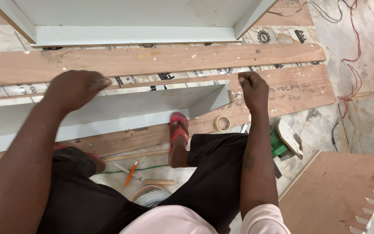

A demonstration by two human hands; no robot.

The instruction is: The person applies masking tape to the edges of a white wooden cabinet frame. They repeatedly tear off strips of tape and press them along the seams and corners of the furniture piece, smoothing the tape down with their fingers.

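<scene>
The left hand (76,89) lies palm down with fingers loosely curled over the top edge of a pale grey board (109,110), touching it but not closed around it. The right hand (253,89), at three o'clock from the left one, is closed in a pinch on the end of a thin wooden strip (174,81) that runs along the grey board's upper edge between the two hands. The grey board stands on edge, long and low, with a short return piece at its right end just below the right hand. At twelve o'clock from the hands a long bare plank (152,60) spotted with white lies across the floor, and beyond it sits a white-painted frame (130,34). At six o'clock from the right hand a foot in a red sandal (178,130) rests on a brown board, with a roll of tape (223,123) just to its three o'clock. A green power tool (278,145) lies at five o'clock from the right hand. Lower down, near the left knee, an orange pencil (131,172) lies on the floor. Red wires (355,56) trail at two o'clock.
</scene>
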